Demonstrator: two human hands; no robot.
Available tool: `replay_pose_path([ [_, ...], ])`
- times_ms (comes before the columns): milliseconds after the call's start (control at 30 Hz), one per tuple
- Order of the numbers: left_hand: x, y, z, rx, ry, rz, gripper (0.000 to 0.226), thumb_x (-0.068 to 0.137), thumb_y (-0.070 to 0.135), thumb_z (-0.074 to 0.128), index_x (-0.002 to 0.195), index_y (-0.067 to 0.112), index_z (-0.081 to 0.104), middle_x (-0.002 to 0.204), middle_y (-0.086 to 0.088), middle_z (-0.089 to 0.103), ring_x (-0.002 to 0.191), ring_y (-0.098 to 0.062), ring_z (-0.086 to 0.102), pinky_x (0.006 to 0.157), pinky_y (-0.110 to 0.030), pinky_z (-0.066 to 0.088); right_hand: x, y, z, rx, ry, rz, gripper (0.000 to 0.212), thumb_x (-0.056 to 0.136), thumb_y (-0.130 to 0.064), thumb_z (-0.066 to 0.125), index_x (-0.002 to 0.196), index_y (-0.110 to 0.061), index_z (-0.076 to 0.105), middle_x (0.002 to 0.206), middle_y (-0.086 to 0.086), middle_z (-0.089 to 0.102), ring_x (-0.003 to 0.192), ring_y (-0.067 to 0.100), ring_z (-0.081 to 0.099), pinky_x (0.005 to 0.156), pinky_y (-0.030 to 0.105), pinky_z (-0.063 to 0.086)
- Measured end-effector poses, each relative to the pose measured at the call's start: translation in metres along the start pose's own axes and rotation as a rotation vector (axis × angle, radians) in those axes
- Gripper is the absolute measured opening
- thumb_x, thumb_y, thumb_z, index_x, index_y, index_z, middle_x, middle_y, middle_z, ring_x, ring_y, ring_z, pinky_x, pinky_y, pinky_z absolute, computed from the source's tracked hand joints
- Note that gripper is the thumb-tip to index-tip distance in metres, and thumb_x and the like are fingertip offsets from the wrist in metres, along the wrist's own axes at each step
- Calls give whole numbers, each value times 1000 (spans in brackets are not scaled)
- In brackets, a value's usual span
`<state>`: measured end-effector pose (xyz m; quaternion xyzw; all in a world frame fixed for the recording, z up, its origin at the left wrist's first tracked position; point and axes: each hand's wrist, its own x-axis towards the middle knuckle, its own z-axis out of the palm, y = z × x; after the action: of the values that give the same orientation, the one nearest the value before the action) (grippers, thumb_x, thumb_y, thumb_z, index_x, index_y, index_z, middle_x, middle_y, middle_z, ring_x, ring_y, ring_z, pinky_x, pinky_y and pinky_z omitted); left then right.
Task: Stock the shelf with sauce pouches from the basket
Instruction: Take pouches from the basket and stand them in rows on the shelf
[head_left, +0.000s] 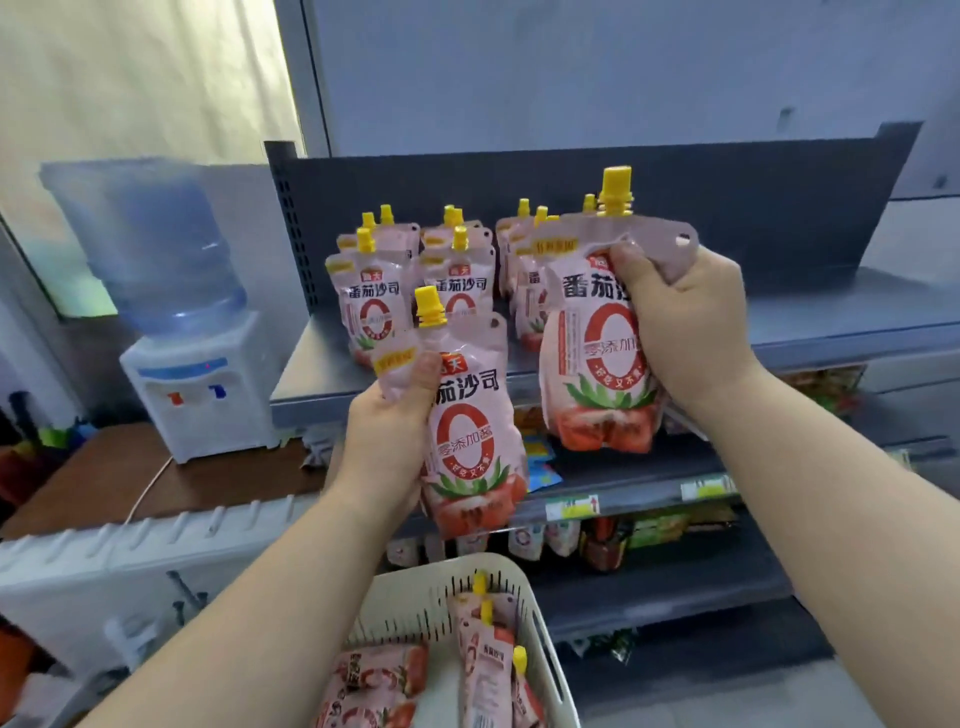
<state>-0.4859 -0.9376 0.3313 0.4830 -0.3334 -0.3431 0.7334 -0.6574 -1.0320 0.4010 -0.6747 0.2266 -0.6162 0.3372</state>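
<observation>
My left hand (387, 436) grips a pink sauce pouch (470, 431) with a yellow cap, held upright in front of the top shelf's edge. My right hand (685, 327) grips a second, larger-looking pouch (592, 358) by its upper right side, lifted to the level of the grey top shelf (831, 317). Several matching pouches (374, 296) stand in rows on that shelf behind both held ones. Below, a white slotted basket (540, 623) holds several more pouches (483, 670) lying and leaning inside.
A water dispenser (197, 374) with a blue bottle stands on a brown table left of the shelf. Lower shelves carry other packets and price tags (571, 506). A white radiator-like rack (130, 535) sits at the lower left.
</observation>
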Motion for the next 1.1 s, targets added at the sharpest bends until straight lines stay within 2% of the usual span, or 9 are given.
replay_pose_path([
  [133,2,5,54,-37,-62,46,18,90,27,56,92,12,66,89,-9,75,80,-25,73,69,-38,60,18,0,-49,78,-49,19,17,92,-14,56,77,-13,62,60,-18,69,60,2,68,52,15,51],
  [300,1,4,133,0,-85,94,20,89,31,56,84,14,67,79,-6,76,71,-22,73,61,-34,60,47,8,-123,167,-108,120,15,90,-13,58,77,-13,66,69,-2,74,68,16,72,64,32,59],
  [433,2,4,193,53,-96,167,25,89,34,56,87,11,67,81,-8,76,74,-23,73,63,-34,60,69,16,-185,218,-146,199,13,90,-15,56,84,-8,65,75,2,74,69,19,72,61,31,60],
  [600,5,-5,246,97,-54,215,25,89,36,57,82,15,67,76,-3,76,71,-20,73,63,-32,59,90,26,-239,275,-163,224,13,91,-14,55,85,-6,64,70,1,74,66,17,72,55,26,57],
  [767,12,-13,277,101,-28,196,25,86,38,60,85,14,68,86,-9,76,80,-26,73,74,-40,59,102,37,-267,266,-190,246,13,91,-16,55,86,-7,64,73,1,75,68,18,72,58,28,58],
  [933,26,-11,296,122,-76,197,24,87,37,59,86,14,68,81,-6,76,74,-23,73,63,-33,59,113,54,-273,258,-203,264,13,89,-17,57,84,-8,65,73,3,74,68,20,72,59,29,59],
  [1100,55,-13,302,220,-146,184,29,85,39,60,91,11,67,84,-8,76,75,-24,73,62,-32,59,136,78,-267,231,-205,286,14,90,-20,57,84,-10,66,78,5,75,74,26,72,67,38,60],
])
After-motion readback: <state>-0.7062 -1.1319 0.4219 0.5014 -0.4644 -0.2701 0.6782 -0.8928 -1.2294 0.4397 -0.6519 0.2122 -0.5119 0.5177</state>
